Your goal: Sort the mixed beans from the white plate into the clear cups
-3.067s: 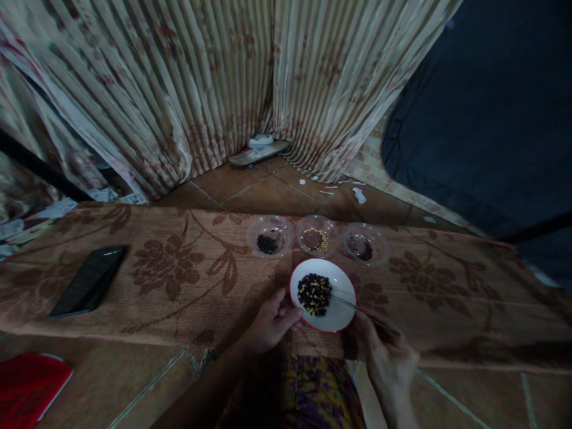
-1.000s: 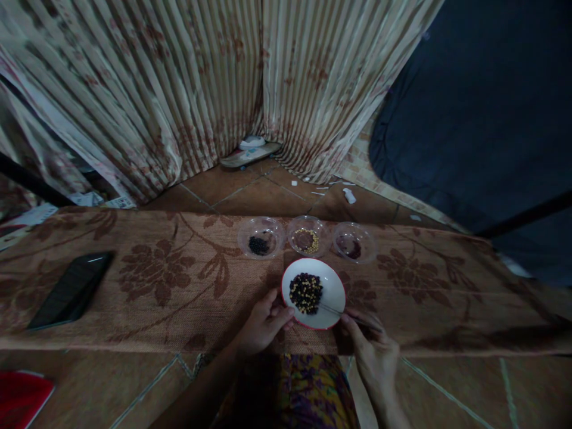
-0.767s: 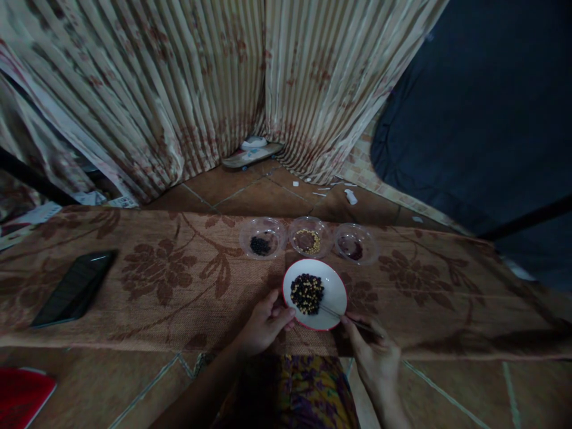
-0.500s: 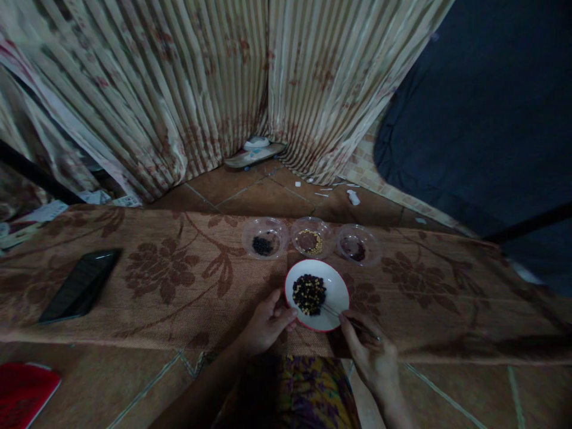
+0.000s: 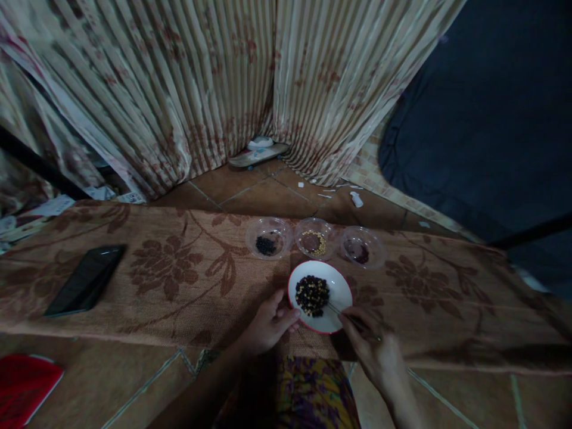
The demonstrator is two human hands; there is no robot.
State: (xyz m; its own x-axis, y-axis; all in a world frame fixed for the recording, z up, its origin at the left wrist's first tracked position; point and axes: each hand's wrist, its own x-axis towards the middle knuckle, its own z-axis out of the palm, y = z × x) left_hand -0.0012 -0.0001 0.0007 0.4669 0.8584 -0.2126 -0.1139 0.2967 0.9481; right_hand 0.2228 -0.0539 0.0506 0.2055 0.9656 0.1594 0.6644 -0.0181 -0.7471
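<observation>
A white bowl with a red rim (image 5: 340,286) holds a heap of mixed dark and yellow beans (image 5: 311,295). My left hand (image 5: 270,325) grips the bowl's lower left edge, thumb over the rim and fingers below. In my right hand (image 5: 369,333) is a pair of thin metal tweezers (image 5: 334,308), pinched between thumb and fingers. Their tips reach to the right side of the heap. Beyond the bowl stand three clear plastic bowls in a row: one with black beans (image 5: 265,245), one with yellow beans (image 5: 320,245), one with dark red beans (image 5: 361,255).
A patterned brown cloth (image 5: 179,310) covers the long bench or table. On its left lies a black phone (image 5: 87,280). A red object (image 5: 27,384) is at lower left. Behind are striped curtains (image 5: 214,89), a skateboard (image 5: 259,156) and white scraps on the tiled floor.
The whole view has shifted slightly, so things sit a little further right. Both hands keep their hold, and the tweezers stay at the right side of the bean heap.
</observation>
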